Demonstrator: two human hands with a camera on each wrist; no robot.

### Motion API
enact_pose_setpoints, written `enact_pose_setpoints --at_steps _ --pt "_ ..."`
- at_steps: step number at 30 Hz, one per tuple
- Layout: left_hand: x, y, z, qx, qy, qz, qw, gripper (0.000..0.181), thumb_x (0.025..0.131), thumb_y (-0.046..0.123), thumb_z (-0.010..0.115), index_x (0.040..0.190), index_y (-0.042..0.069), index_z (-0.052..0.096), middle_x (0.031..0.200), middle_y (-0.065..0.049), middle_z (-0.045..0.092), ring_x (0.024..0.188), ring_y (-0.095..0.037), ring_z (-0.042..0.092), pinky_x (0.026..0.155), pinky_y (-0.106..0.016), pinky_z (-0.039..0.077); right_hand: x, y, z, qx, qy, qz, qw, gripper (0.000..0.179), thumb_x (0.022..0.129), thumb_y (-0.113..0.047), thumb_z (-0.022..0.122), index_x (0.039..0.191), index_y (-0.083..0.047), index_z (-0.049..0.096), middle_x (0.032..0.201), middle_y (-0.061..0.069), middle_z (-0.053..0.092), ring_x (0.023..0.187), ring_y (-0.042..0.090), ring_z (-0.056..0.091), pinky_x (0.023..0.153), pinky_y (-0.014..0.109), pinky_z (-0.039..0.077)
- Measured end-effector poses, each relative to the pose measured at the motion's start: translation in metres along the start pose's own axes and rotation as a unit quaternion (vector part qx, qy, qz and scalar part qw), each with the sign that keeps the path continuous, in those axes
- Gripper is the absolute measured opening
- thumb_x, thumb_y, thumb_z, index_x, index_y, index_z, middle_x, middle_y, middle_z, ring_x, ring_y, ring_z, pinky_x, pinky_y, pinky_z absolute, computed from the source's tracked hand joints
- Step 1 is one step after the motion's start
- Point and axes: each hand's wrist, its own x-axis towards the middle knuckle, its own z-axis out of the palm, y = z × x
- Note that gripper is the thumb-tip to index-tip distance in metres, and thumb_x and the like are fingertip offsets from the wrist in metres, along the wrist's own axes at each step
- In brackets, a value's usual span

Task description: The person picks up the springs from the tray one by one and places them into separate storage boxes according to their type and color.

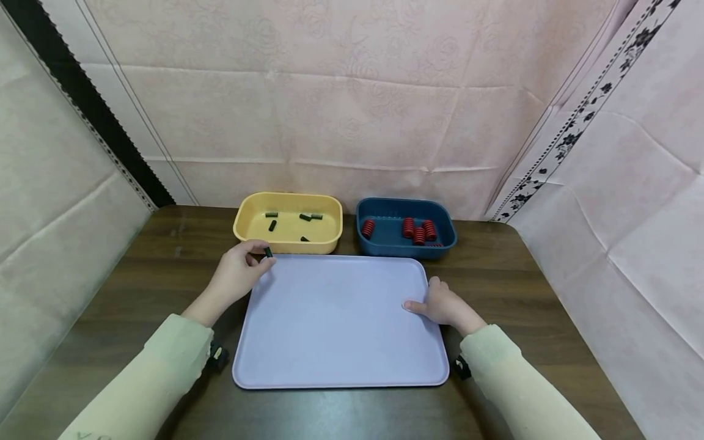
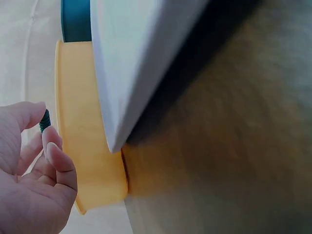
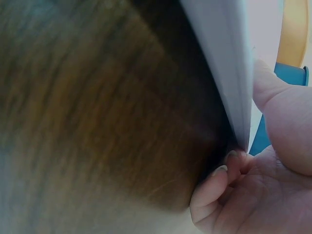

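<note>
My left hand (image 1: 233, 278) pinches a small dark green spring (image 2: 45, 121) between thumb and forefinger, over the back left corner of the tray and by the front of the yellow bin (image 1: 297, 247). My right hand (image 1: 447, 304) grips the right edge of the pale lilac tray (image 1: 341, 330). Its thumb lies on the tray's face, while the other fingers curl at the edge in the right wrist view. Inside the yellow bin lie several dark green springs (image 1: 272, 225). Several larger red springs (image 1: 408, 227) lie in the dark blue bin (image 1: 404, 250).
Both bins stand side by side at the back of the brown wooden table (image 1: 506, 293), close to a pale cloth (image 1: 352, 122). More cloth hangs along the left and right sides. The tray lies in front of the bins.
</note>
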Motion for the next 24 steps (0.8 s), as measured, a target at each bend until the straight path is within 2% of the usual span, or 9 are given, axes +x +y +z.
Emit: enact_pose_setpoints --at_steps 4,13,20,24 --pt "0.006 0.002 0.001 -0.017 0.014 -0.017 0.9996 0.047 0.092 0.031 0.067 0.131 0.007 0.056 0.116 -0.013 0.059 0.07 -0.023 0.053 0.052 -0.028 0.048 -0.001 -0.001 0.0 -0.002 0.0 0.001 1.0 0.103 0.08 -0.062 0.067 0.137 0.015 0.027 0.125 0.032 0.045 0.104 0.037 0.053 0.092 0.055 0.046" --pt "0.023 0.003 0.003 -0.048 0.061 -0.03 0.9965 0.045 0.092 0.033 0.066 0.126 0.005 0.058 0.116 -0.01 0.06 0.077 -0.023 0.055 0.057 -0.028 0.05 -0.001 -0.002 -0.001 -0.008 0.003 0.003 1.0 0.104 0.08 -0.063 0.066 0.137 0.015 0.027 0.124 0.032 0.046 0.103 0.035 0.054 0.092 0.054 0.046" --pt "0.028 0.007 0.005 -0.074 0.068 -0.062 0.993 0.045 0.092 0.032 0.068 0.127 0.005 0.058 0.122 -0.013 0.059 0.092 -0.024 0.058 0.067 -0.026 0.051 -0.001 -0.003 -0.002 -0.009 0.006 0.001 0.9999 0.102 0.08 -0.062 0.067 0.136 0.015 0.028 0.124 0.031 0.046 0.102 0.036 0.054 0.091 0.055 0.046" --pt "0.03 0.01 0.005 -0.091 0.069 -0.083 0.99 0.045 0.092 0.03 0.067 0.128 0.005 0.058 0.126 -0.014 0.058 0.098 -0.026 0.06 0.073 -0.03 0.052 -0.001 -0.002 -0.001 -0.007 0.005 0.002 1.0 0.103 0.08 -0.063 0.066 0.137 0.014 0.028 0.123 0.031 0.046 0.102 0.035 0.055 0.091 0.055 0.047"
